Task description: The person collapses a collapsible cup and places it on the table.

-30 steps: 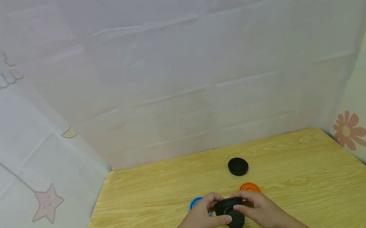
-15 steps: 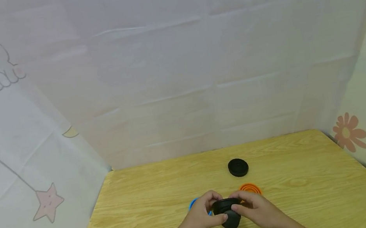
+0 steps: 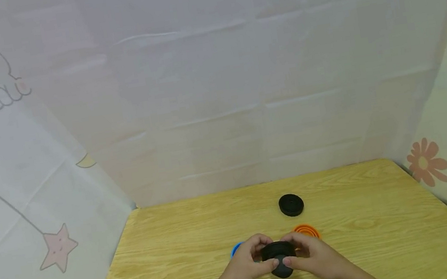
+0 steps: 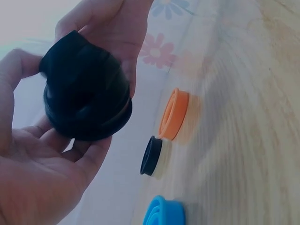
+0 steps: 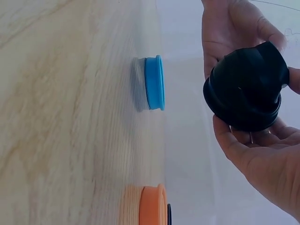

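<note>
Both hands hold a black collapsible cup (image 3: 278, 248) between them, raised over the wooden table. Its ringed body bulges out on the side toward the person, lopsided and creased in the left wrist view. My left hand (image 3: 245, 264) curls its fingers round the left of the rim, thumb on the bulge. On the other side my right hand (image 3: 320, 258) grips the rim likewise, and the two thumb tips lie close together on the bulging part. Palms and curled fingers show under the cup (image 5: 247, 89) in the right wrist view.
On the wooden table (image 3: 177, 233) beyond the hands lie a flat blue ringed piece (image 3: 235, 249), partly hidden by the left hand, an orange one (image 3: 307, 230) and, farther back, a black one (image 3: 291, 204). Printed sheeting (image 3: 219, 111) hangs behind and at both sides.
The black cup has shifted slightly left, and its bulge looks shorter and more centred under the rim. The right thumb has moved down onto the bulge beside the left thumb. The flat pieces stay put.
</note>
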### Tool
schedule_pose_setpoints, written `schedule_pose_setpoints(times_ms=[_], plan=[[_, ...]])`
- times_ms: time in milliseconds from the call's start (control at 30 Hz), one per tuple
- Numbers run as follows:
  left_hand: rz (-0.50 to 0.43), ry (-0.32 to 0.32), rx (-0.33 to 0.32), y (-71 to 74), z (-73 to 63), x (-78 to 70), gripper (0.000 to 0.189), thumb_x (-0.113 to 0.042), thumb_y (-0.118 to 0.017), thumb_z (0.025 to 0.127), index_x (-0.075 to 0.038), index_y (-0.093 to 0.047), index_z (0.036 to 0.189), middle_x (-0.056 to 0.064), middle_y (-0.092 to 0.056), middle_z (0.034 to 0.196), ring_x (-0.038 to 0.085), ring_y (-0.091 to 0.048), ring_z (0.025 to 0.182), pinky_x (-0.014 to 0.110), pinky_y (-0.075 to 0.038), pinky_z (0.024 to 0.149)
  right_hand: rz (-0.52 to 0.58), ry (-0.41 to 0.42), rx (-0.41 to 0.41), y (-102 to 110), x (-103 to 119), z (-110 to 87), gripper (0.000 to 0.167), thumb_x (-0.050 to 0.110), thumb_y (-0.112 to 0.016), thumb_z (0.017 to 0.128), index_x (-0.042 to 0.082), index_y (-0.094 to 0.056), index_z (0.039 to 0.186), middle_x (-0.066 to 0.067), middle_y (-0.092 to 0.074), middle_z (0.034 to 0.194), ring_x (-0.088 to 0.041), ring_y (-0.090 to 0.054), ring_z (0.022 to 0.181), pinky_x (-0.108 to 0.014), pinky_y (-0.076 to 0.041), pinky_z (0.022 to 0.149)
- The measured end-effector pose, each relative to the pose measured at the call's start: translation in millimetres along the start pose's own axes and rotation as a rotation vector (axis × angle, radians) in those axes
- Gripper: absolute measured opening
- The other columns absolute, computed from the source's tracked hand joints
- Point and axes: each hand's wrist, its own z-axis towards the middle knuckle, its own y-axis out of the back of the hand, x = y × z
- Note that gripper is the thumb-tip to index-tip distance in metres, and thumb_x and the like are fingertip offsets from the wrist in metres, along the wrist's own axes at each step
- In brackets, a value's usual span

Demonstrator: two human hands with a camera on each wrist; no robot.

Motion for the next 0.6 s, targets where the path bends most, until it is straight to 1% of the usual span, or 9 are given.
schedule_pose_setpoints(times_ms=[167,267,467,600], plan=[[0.006,-0.006,0.064,3.2,0.5,0.0,0.043,-0.024,-0.075,0.092,-0.002,-0.053,0.123,0.007,-0.074,0.106,0.016,-0.069,0.097,0.027,-0.053,0.089,0.008,0.0,-0.009,0.4,-0.6,-0.3,0.035,0.019,-0.066,0.1,0.001,-0.058,0.129,-0.021,-0.058,0.128,-0.024,-0.065,0.109,-0.027,-0.056,0.089],[-0.008,-0.006,0.08,3.6,0.5,0.1,0.044,-0.024,-0.074,0.093,-0.001,-0.051,0.123,0.007,-0.074,0.109,0.016,-0.069,0.101,0.029,-0.05,0.095,0.004,0.022,-0.006,0.2,-0.7,1.0,0.035,0.018,-0.066,0.1,0.001,-0.058,0.129,-0.022,-0.058,0.128,-0.022,-0.064,0.111,-0.027,-0.055,0.092],[-0.009,-0.017,0.035,1.1,0.5,0.1,0.044,-0.023,-0.073,0.093,-0.002,-0.05,0.124,0.008,-0.072,0.119,0.02,-0.068,0.104,0.032,-0.051,0.096,-0.036,0.046,-0.042,-0.2,-0.9,2.9,0.035,0.019,-0.067,0.099,0.003,-0.059,0.129,-0.02,-0.059,0.129,-0.018,-0.062,0.115,-0.028,-0.054,0.096],[0.0,-0.033,0.007,-0.6,0.7,-0.3,0.043,-0.021,-0.072,0.093,-0.003,-0.05,0.125,0.01,-0.071,0.116,0.021,-0.069,0.101,0.035,-0.051,0.097,-0.056,0.047,-0.061,-0.1,-0.9,3.5,0.035,0.019,-0.068,0.099,0.005,-0.059,0.13,-0.018,-0.061,0.127,-0.018,-0.062,0.115,-0.03,-0.053,0.097]])
